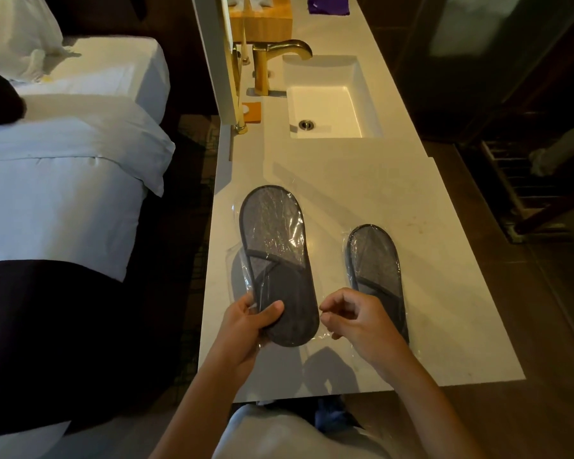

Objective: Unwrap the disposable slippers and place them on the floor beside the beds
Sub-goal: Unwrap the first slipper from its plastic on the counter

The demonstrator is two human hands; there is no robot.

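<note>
Vanity counter (411, 200) beside bed (63, 193). Left hand (246, 326) grips wrapped slippers (275, 260) at the near end; right hand (355, 323) pinches film. Second pack (375, 266) on counter. Advice: anchor slippers, peel film away steadily.

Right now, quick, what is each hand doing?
Left hand: holds the toe end of the grey plastic-wrapped slipper pack, thumb on top.
Right hand: fingers curled, pinching at the clear wrap's edge beside that pack; actual grip cannot be told.
</note>
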